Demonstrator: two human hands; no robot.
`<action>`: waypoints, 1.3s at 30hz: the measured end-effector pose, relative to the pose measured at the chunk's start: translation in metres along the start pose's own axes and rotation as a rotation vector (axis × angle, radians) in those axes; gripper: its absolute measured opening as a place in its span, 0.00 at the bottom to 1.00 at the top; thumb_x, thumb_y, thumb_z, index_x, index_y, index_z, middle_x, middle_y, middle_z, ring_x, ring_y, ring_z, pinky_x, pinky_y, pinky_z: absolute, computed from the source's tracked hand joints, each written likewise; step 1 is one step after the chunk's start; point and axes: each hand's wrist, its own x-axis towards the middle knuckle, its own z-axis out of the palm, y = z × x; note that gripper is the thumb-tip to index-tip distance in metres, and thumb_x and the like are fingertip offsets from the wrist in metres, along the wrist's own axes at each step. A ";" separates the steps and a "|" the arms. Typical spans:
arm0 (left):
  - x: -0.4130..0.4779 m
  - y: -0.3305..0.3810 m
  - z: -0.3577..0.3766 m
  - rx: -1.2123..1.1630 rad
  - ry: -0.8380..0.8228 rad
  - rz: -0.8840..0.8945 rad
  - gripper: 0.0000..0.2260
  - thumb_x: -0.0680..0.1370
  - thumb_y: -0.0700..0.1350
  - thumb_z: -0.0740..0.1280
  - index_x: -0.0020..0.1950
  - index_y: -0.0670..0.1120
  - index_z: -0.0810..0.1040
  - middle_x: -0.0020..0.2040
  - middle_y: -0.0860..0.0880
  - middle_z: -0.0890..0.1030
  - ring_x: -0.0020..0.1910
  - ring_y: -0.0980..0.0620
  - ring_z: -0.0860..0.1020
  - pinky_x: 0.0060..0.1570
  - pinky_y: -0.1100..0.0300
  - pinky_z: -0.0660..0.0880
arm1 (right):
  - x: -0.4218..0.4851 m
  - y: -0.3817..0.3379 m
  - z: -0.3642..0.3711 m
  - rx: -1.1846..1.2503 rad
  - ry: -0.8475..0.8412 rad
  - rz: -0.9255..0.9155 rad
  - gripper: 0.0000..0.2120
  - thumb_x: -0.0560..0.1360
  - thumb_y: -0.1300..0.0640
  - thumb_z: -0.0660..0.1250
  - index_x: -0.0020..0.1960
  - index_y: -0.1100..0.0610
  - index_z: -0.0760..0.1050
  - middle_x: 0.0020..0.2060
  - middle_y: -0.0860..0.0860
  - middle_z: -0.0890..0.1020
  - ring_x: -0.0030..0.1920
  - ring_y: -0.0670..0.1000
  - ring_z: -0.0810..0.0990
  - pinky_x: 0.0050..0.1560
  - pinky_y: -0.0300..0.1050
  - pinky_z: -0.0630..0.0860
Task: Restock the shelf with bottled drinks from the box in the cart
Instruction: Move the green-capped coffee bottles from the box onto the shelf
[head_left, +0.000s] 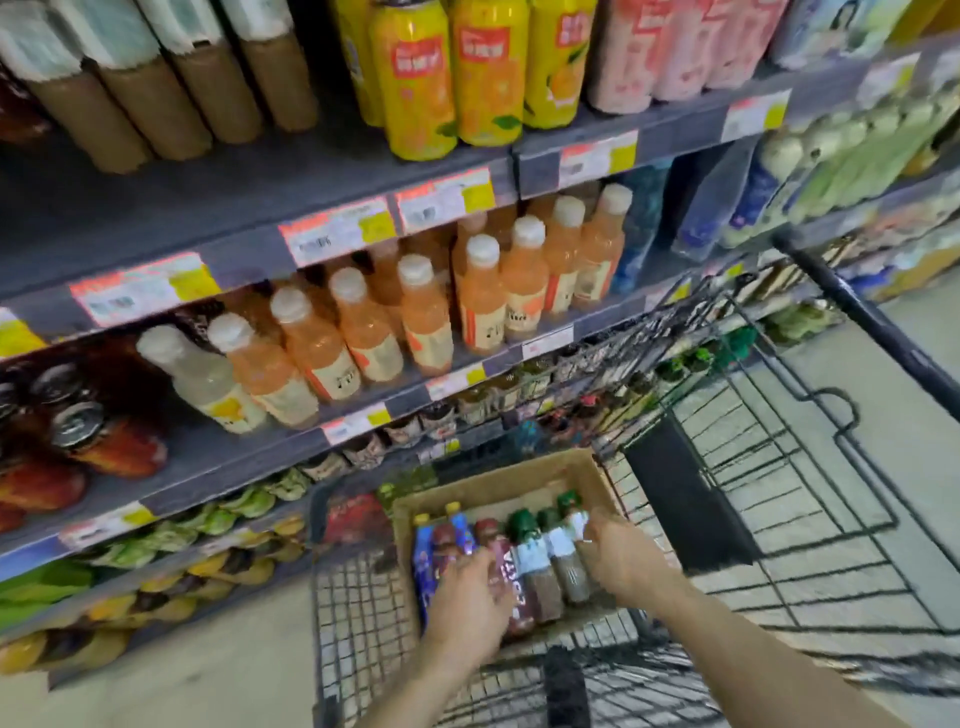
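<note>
A cardboard box (498, 480) sits in a black wire cart (363, 613) below the shelves. Several bottles lie in it: blue ones (423, 551) at the left, dark red ones (501, 556) in the middle, green-capped ones (540, 561) at the right. My left hand (470, 597) reaches into the box, its fingers over the dark red bottles. My right hand (621, 558) is at the box's right side, fingers touching the rightmost green-capped bottle (574, 525). The picture is blurred and I cannot tell if either hand grips a bottle. Orange drinks (426, 312) fill the middle shelf (249, 447).
Yellow juice bottles (415, 78) and brown bottles (130, 93) stand on the top shelf. Cans (78, 421) lie at the left of the middle shelf. A second wire cart (779, 441) stands at the right. Pale floor (208, 675) lies beneath.
</note>
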 end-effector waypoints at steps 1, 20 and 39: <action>0.007 0.005 0.016 -0.016 -0.024 -0.026 0.17 0.78 0.52 0.64 0.65 0.48 0.74 0.58 0.48 0.80 0.61 0.47 0.75 0.59 0.54 0.72 | 0.008 0.013 0.013 0.012 -0.041 0.019 0.14 0.75 0.50 0.63 0.57 0.55 0.72 0.51 0.56 0.82 0.53 0.59 0.81 0.48 0.49 0.76; 0.203 0.014 0.152 0.067 -0.144 -0.319 0.21 0.76 0.51 0.72 0.64 0.44 0.72 0.59 0.42 0.80 0.59 0.41 0.79 0.55 0.52 0.77 | 0.188 0.050 0.115 0.047 -0.238 0.043 0.16 0.76 0.50 0.68 0.61 0.55 0.75 0.56 0.56 0.82 0.58 0.58 0.81 0.54 0.47 0.77; 0.201 0.008 0.160 -0.009 -0.205 -0.387 0.37 0.67 0.52 0.80 0.69 0.47 0.65 0.65 0.43 0.75 0.63 0.41 0.77 0.59 0.51 0.76 | 0.214 0.030 0.115 -0.036 -0.381 0.090 0.31 0.69 0.54 0.72 0.69 0.57 0.67 0.62 0.55 0.77 0.59 0.56 0.80 0.57 0.50 0.79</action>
